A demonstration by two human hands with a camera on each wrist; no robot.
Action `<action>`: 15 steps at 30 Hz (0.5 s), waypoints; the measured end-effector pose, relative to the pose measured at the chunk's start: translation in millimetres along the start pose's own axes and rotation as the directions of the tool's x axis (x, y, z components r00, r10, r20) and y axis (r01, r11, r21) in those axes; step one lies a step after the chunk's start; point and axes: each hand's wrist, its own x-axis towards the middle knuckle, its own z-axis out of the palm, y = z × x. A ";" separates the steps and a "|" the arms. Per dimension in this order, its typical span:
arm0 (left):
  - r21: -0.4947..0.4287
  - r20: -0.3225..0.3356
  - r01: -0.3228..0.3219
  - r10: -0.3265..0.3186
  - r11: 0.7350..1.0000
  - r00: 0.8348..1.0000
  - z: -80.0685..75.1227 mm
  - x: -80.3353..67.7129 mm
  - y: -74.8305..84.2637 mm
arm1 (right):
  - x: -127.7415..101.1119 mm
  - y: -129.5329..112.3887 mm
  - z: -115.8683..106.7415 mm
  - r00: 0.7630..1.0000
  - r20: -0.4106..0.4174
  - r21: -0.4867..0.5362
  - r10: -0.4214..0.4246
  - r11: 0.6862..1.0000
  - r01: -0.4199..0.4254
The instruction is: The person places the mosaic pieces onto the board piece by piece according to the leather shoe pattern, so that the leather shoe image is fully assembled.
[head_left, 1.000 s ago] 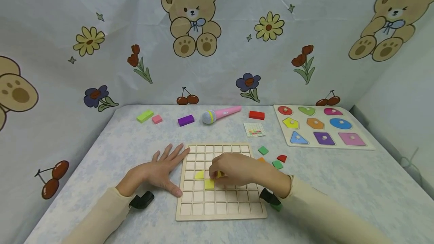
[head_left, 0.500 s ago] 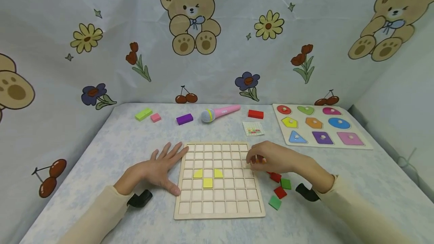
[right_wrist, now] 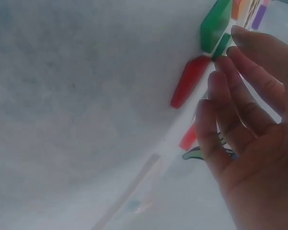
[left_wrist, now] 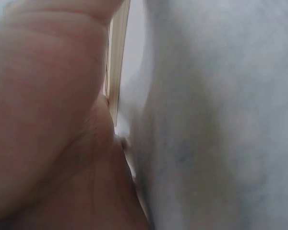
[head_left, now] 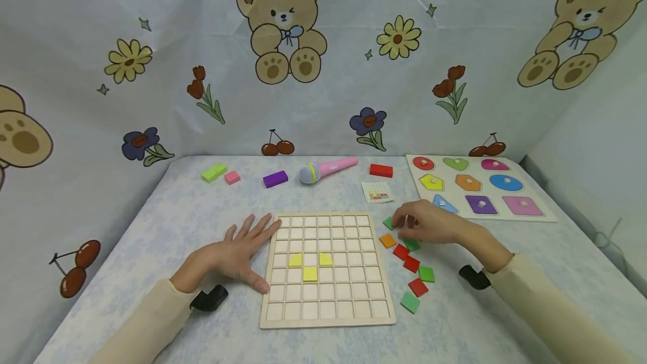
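Note:
My left hand [head_left: 238, 257] lies spread at the left edge of the wooden grid board [head_left: 327, 323], fingertips and thumb right at its frame. In the left wrist view the palm [left_wrist: 43, 96] fills much of the picture. Three yellow pieces sit in the board's cells: a square tile [head_left: 310, 273] and two with a rounded corner, one of them a yellow corner piece [head_left: 326, 259]. Right of the board, my right hand [head_left: 429, 222] hovers with loosely bent fingers, tips beside a green tile [head_left: 388, 223]. A red piece [right_wrist: 188, 82] lies below the fingers in the right wrist view.
An orange tile [head_left: 388, 240] and several red and green tiles [head_left: 418, 286] lie along the board's right side. Behind are a pattern card [head_left: 378, 192], a pink toy microphone [head_left: 328, 169], a red block [head_left: 381, 171], a purple block [head_left: 275, 178] and a knobbed shape puzzle [head_left: 424, 184].
My right hand has left the board's middle, where a yellow corner piece now shows in a cell, and moved right to the loose tiles. The left hand stays in place.

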 end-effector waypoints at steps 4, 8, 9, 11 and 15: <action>-0.020 -0.005 -0.016 0.016 1.000 1.000 1.3 -0.6 0.0 | 2.5 7.0 -1.8 1.000 -0.006 0.017 0.004 1.000 -0.004; -0.017 -0.015 -0.026 0.026 1.000 1.000 1.6 -1.0 -0.7 | 3.9 8.9 -1.7 1.000 -0.002 0.027 -0.022 0.999 0.022; -0.020 -0.016 -0.027 0.027 0.999 1.000 1.4 -1.1 -0.9 | 4.2 8.7 -1.0 1.000 0.005 0.034 -0.023 0.999 0.023; -0.021 -0.021 -0.034 0.034 0.999 0.999 2.6 -0.2 -3.1 | 4.9 7.6 0.8 0.999 0.020 0.055 -0.035 0.998 0.034; -0.027 -0.016 -0.030 0.030 0.999 0.999 2.5 0.0 -3.0 | 6.0 5.2 4.9 0.997 0.047 0.100 -0.066 0.993 0.061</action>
